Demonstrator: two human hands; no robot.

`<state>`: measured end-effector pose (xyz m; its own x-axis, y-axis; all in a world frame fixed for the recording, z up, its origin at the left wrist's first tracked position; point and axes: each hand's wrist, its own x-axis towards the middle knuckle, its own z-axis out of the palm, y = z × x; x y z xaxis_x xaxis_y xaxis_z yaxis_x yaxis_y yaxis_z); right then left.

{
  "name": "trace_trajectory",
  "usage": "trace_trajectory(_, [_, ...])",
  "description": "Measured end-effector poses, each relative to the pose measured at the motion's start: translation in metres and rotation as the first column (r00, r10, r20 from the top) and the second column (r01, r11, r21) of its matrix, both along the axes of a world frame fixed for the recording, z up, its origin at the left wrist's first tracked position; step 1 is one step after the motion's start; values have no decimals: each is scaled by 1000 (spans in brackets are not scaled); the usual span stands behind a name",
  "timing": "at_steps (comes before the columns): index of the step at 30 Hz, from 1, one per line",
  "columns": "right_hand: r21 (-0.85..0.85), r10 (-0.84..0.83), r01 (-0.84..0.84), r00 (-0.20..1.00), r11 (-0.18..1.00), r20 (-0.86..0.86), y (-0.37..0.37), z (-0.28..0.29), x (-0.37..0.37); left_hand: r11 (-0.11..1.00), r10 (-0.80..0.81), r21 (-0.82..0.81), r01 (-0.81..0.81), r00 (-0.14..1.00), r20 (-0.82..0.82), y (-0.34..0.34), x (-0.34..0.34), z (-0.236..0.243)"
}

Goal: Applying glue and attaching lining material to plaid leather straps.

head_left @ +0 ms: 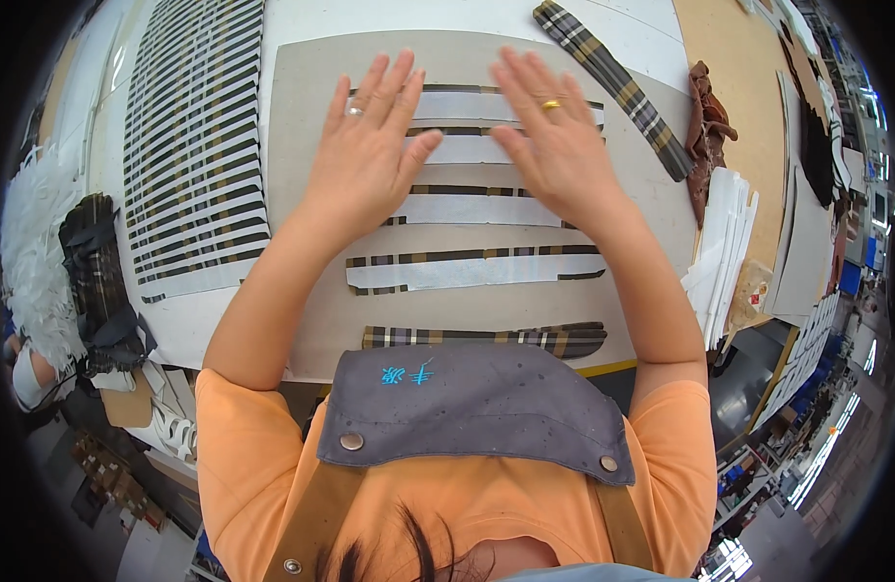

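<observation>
Grey board [316,320] bore plaid strips [476,272]; left hand [368,155], right hand [556,150] had fingers extended, gripping nothing; even pressure seemed best.

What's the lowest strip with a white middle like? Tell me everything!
The long, narrow strip of dark plaid looks like cloth, with a whitish band along its middle. Brown and black checks show along its upper edge and at both lower corners. It lies flat on the big grey board, right end slightly higher in the picture. Neither left hand nor right hand touches it.

A head-worn fisheye looks steeply down onto the worktable [195,325].
</observation>
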<state>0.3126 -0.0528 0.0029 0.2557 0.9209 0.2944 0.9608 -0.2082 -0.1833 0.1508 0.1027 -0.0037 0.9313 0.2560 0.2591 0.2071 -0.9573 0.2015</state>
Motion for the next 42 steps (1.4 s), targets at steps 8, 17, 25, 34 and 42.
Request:
trace_trajectory(8, [-275, -50, 45, 999, 960, -9, -35, -22, 16, 993, 114, 9, -116, 957, -266, 12, -33, -21])
trace_trajectory(17, [8, -184, 189, 964, 982, -194, -48, -8, 59, 947, 60, -317, -54, 998, 9, 54, -13, 1])
trace_trajectory(25, [-177, -304, 248, 762, 953, -572, -43, -2, 83, 776, 93, -588, -227, 964, -248, 66, 1, 23])
trace_trajectory(34, [-196, -297, 323, 304, 926, -905, -92, 20, 50, 608, 169, -743, -280, 960, -223, 20, -42, 36])
trace_trajectory(42, [-223, -387, 337, 573, 915, -722, -86, 6, 39, 761, 264, -561, -326, 945, -192, 14, -43, 20])
